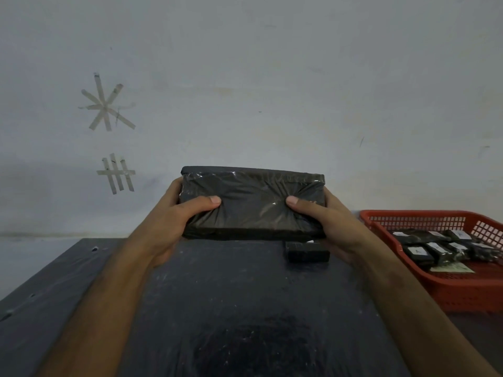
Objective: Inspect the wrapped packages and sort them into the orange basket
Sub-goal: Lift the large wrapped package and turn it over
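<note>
A large black package wrapped in shiny plastic is held up above the dark table, its broad face towards me. My left hand grips its left end, thumb across the front. My right hand grips the right end the same way. A smaller black wrapped package lies on the table just below, partly hidden by my right hand. The orange basket stands at the right and holds several small black packages with white labels.
A pale wall rises right behind the table, with strips of tape stuck on it at the left. A paper slip lies in the basket. The table's left edge runs diagonally at the lower left.
</note>
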The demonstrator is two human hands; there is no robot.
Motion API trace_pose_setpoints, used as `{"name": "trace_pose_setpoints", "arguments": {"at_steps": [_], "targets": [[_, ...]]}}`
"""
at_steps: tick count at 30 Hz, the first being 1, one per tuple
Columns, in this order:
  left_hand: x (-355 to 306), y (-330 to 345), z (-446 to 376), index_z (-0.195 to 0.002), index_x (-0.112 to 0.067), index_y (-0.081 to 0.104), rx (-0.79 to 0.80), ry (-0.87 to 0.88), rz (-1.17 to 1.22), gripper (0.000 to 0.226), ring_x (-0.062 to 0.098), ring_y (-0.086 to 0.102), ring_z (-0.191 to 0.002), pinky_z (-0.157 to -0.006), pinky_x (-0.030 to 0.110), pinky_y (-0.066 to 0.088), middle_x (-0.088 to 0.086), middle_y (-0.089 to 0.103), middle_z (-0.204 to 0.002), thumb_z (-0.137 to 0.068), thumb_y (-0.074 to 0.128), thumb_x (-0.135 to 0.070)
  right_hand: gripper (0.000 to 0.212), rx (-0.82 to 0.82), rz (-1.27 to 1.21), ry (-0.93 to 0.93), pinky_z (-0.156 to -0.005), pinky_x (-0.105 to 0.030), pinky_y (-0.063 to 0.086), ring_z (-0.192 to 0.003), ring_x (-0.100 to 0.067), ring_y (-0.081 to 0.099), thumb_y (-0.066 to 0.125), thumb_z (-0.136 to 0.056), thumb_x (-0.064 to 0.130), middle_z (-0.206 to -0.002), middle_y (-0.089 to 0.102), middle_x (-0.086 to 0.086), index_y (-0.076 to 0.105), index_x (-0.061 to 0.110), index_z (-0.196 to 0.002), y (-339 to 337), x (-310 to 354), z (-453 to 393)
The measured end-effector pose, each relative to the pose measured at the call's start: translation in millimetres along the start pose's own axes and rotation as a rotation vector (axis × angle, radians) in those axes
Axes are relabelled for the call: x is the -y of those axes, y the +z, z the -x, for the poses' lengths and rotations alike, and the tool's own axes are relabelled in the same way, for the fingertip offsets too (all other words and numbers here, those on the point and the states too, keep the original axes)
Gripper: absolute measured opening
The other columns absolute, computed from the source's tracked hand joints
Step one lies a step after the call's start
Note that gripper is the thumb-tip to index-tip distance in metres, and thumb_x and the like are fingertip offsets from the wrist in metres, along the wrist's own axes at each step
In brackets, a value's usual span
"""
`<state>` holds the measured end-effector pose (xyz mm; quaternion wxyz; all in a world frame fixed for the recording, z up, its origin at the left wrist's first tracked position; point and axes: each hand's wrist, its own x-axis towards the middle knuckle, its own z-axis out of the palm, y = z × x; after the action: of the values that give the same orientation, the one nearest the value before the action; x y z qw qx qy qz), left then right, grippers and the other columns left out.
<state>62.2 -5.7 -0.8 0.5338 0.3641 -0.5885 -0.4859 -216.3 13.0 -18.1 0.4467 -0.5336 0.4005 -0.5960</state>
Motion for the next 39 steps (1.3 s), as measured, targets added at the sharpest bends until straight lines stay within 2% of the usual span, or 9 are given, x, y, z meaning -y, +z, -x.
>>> {"name": "trace_pose_setpoints", "arguments": {"at_steps": [4, 8, 13, 15, 17, 21, 27, 33, 39], "targets": [[-5, -8, 1, -0.144, -0.029, 0.051, 0.044, 0.133, 0.005, 0.091, 0.016, 0.076, -0.11, -0.084, 0.028, 0.063, -0.003, 0.076, -0.123, -0.061, 0.089, -0.034, 0.07, 0.045, 0.009, -0.018, -0.106, -0.045, 0.054, -0.124, -0.028, 0.071, 0.085, -0.084, 0.043, -0.132, 0.075, -0.008, 0.058, 0.013, -0.141, -1, 11, 5], [-3, -12, 3, -0.147, -0.053, 0.044, 0.105, 0.242, -0.018, 0.111, 0.015, 0.069, -0.122, -0.086, 0.036, 0.065, -0.014, 0.065, -0.138, -0.055, 0.095, -0.021, 0.046, -0.011, -0.179, 0.033, -0.098, -0.043, 0.057, -0.097, -0.014, 0.079, 0.05, -0.086, 0.069, -0.094, 0.083, 0.008, 0.081, 0.037, -0.096, 1, 22, 6], [-1, -15, 3, -0.159, -0.053, 0.024, 0.224, 0.173, -0.1, 0.146, 0.006, 0.065, -0.128, -0.098, 0.03, 0.06, -0.026, 0.063, -0.139, -0.038, 0.106, -0.043, 0.036, -0.109, -0.174, 0.04, -0.104, -0.041, 0.055, -0.121, -0.025, 0.072, 0.057, -0.106, 0.037, -0.13, 0.075, -0.004, 0.064, 0.021, -0.138, -1, 16, 1], [-4, -13, 6, -0.155, -0.047, 0.037, 0.23, 0.114, -0.099, 0.131, 0.006, 0.067, -0.124, -0.097, 0.025, 0.059, -0.021, 0.068, -0.135, -0.042, 0.101, -0.056, 0.049, -0.122, -0.154, -0.003, -0.11, -0.045, 0.053, -0.125, -0.028, 0.069, 0.059, -0.104, 0.026, -0.14, 0.068, -0.006, 0.051, 0.022, -0.152, 0, 14, 1], [-5, -8, 6, -0.14, -0.037, 0.057, 0.208, 0.077, -0.025, 0.081, 0.01, 0.07, -0.121, -0.093, 0.023, 0.06, -0.013, 0.075, -0.128, -0.069, 0.082, -0.066, 0.052, -0.116, -0.146, -0.054, -0.111, -0.047, 0.053, -0.124, -0.029, 0.07, 0.06, -0.103, 0.02, -0.14, 0.069, -0.009, 0.049, 0.02, -0.154, -1, 12, 1], [-6, -4, 6, -0.126, -0.02, 0.069, 0.101, -0.061, 0.155, 0.042, 0.014, 0.077, -0.106, -0.09, 0.028, 0.058, 0.001, 0.08, -0.12, -0.097, 0.053, -0.045, 0.043, -0.062, -0.107, -0.114, -0.098, -0.035, 0.061, -0.113, -0.027, 0.075, 0.066, -0.095, 0.025, -0.125, 0.077, -0.011, 0.065, 0.009, -0.135, 1, 14, 4], [-3, -9, 5, -0.124, -0.023, 0.068, 0.085, -0.048, 0.141, 0.029, 0.007, 0.079, -0.088, -0.071, 0.023, 0.063, -0.006, 0.083, -0.103, -0.1, 0.054, -0.033, 0.034, 0.034, -0.118, -0.009, -0.102, -0.037, 0.059, -0.119, -0.02, 0.073, 0.05, -0.106, 0.029, -0.13, 0.076, -0.004, 0.066, 0.017, -0.133, 0, 18, 9], [-3, -9, 5, -0.129, -0.027, 0.065, 0.076, -0.009, 0.065, 0.029, 0.009, 0.077, -0.1, -0.091, 0.034, 0.055, -0.005, 0.08, -0.117, -0.102, 0.053, -0.026, 0.034, 0.029, -0.119, 0.073, -0.103, -0.05, 0.05, -0.112, -0.024, 0.07, 0.05, -0.106, 0.025, -0.133, 0.073, -0.009, 0.06, 0.018, -0.138, -9, 16, 9], [1, -16, -2, -0.126, -0.027, 0.066, 0.056, 0.053, 0.055, 0.038, 0.017, 0.077, -0.106, -0.081, 0.025, 0.064, -0.001, 0.079, -0.119, -0.088, 0.064, -0.029, 0.036, -0.023, -0.111, 0.034, -0.09, -0.043, 0.054, -0.107, -0.023, 0.071, 0.061, -0.089, 0.028, -0.124, 0.074, -0.009, 0.063, 0.02, -0.124, -1, 10, 4]]}}
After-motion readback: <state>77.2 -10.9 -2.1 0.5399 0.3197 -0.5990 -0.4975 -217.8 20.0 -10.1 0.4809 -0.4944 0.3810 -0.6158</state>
